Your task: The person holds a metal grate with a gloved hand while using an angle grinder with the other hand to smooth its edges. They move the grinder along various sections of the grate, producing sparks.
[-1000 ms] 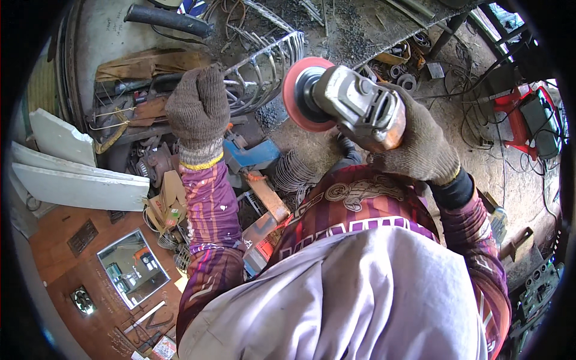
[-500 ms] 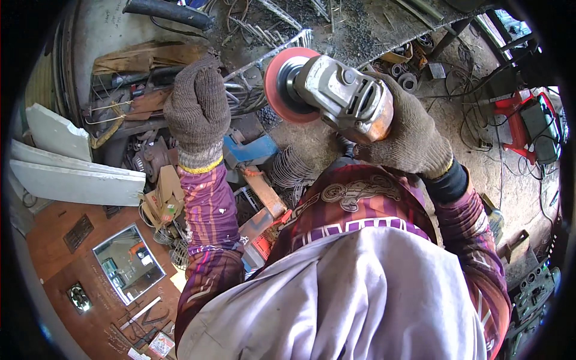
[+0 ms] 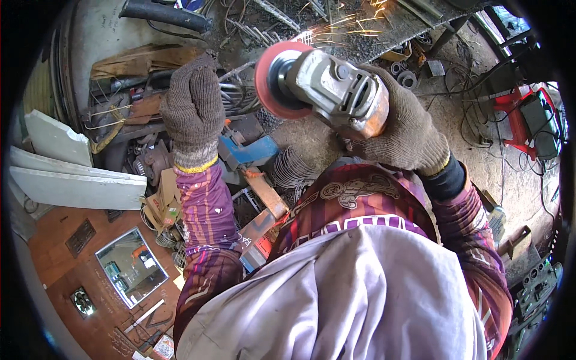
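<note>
My right hand [image 3: 411, 123], in a brown knit glove, is wrapped round the body of an angle grinder [image 3: 336, 90]. Its red disc [image 3: 264, 81] faces left, and orange sparks [image 3: 354, 27] fly off beyond it to the upper right. My left hand [image 3: 195, 108], in a matching glove, is closed in a fist left of the disc. Thin metal rods [image 3: 240, 99] come out beside that fist toward the disc; its grip on them is partly hidden. The disc covers the spot where it meets the metal.
A workbench [image 3: 396, 30] with loose rods and dark grit lies ahead. White boards [image 3: 78, 186] lean at the left above a brown panel [image 3: 66, 267]. Wire coils [image 3: 291, 168] and a blue metal piece [image 3: 249, 150] lie below the bench. A red-and-dark machine [image 3: 528, 123] with cables stands at right.
Sparks have appeared beyond the disc. The grinder and my right hand have shifted slightly left and up; my left hand has moved slightly left and stays closed.
</note>
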Demonstrator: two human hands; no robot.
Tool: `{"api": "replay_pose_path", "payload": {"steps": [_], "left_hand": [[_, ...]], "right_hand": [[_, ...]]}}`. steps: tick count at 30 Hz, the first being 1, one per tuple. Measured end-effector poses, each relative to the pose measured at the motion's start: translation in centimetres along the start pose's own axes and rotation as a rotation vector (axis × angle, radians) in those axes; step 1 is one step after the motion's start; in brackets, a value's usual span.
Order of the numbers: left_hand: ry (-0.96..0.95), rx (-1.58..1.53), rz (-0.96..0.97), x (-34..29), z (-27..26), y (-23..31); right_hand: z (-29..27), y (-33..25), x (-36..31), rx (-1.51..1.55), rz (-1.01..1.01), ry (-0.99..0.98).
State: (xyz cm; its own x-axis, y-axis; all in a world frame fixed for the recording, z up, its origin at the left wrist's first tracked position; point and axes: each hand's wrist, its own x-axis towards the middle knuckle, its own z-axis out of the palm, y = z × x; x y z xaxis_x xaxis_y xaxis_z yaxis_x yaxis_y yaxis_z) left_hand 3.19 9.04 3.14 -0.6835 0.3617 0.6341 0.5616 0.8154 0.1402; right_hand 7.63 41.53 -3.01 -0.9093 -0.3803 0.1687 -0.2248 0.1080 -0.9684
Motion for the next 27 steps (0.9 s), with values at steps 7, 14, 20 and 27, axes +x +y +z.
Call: {"api": "replay_pose_path", "payload": {"steps": [7, 14, 20, 27], "left_hand": [[0.012, -0.024, -0.006, 0.3, 0.2, -0.7], [-0.004, 0.013, 0.028, 0.0, -0.2, -0.7], [-0.011, 0.021, 0.042, -0.2, -0.5, -0.7], [0.017, -0.023, -0.002, -0.9, -0.3, -1.6]], "right_hand": [[0.1, 0.9, -0.3, 0.061, 0.009, 0.016], [-0.7, 0.9, -0.4, 0.081, 0.011, -0.075], [-0.7, 0.1, 0.0, 0.085, -0.027, -0.057], [-0.8, -0.8, -0.1, 0.005, 0.009, -0.086]]}}
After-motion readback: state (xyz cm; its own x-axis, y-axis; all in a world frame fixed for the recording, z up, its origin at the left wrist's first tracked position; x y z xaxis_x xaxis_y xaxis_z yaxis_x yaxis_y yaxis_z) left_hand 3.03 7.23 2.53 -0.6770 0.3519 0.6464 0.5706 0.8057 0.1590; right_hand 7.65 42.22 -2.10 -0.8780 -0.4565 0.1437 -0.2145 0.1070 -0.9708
